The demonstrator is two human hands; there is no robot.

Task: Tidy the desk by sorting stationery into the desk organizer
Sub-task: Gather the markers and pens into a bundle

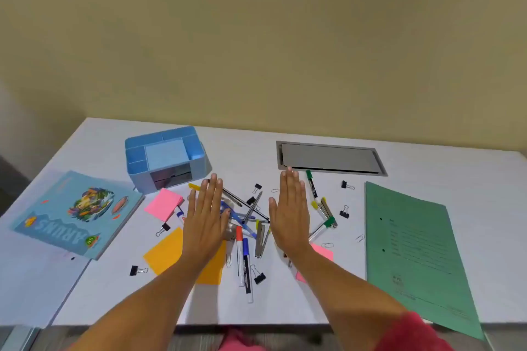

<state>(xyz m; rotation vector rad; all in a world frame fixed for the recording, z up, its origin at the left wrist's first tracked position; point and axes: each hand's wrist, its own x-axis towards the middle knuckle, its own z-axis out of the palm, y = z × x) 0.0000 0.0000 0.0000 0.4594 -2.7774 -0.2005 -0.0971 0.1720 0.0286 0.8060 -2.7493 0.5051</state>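
Both flat, empty hands, left hand (206,212) and right hand (289,209), flank the jumbled pens (245,216); the blue plastic desk organizer (166,159) sits beyond, nearer the left.

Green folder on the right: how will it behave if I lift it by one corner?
The green folder looks thin and flat, so it will probably sag when lifted by a corner. Its near corner overhangs the desk edge, so that corner should be easy to pinch. It looks light and may slide if pushed.
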